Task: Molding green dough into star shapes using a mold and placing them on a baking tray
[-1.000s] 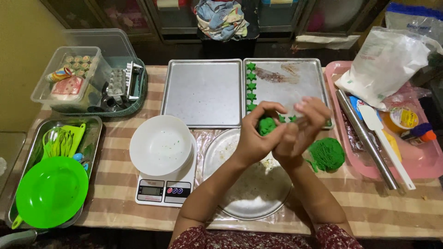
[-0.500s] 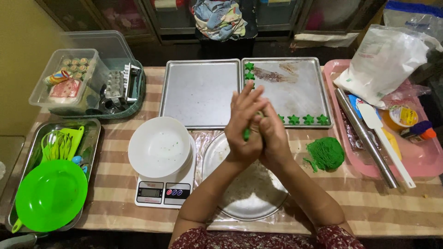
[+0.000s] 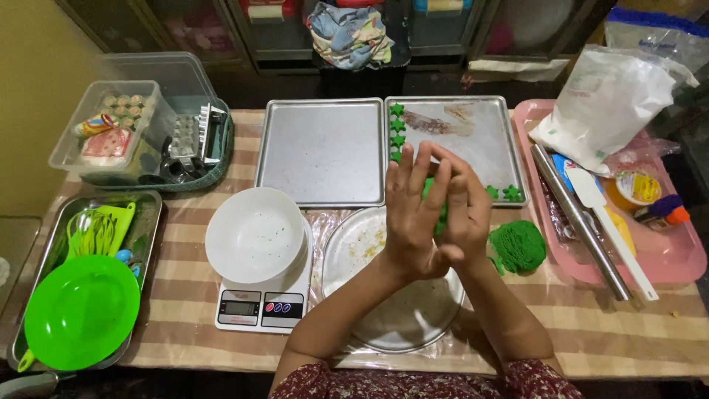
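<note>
My left hand (image 3: 410, 207) and my right hand (image 3: 465, 210) are pressed palm to palm above a round metal plate (image 3: 384, 295), with a piece of green dough (image 3: 442, 214) between them; only a sliver of it shows. A lump of green dough (image 3: 518, 245) lies on the striped tablecloth just right of my right hand. Behind my hands a metal baking tray (image 3: 473, 133) carries several small green star-shaped dough pieces (image 3: 397, 133) along its left and near edges.
An empty metal tray (image 3: 321, 151) sits left of the star tray. A white bowl (image 3: 255, 234) stands on a kitchen scale (image 3: 260, 307). At left are a tray with a green plate (image 3: 81, 310) and a clear box (image 3: 111, 133). A pink tray (image 3: 679, 255) at right holds a rolling pin (image 3: 580, 222), spatula and flour bag (image 3: 605, 103).
My hands came together from an open hold around the dough and now slide against each other, palms pressed, the left hand's fingers pointing up.
</note>
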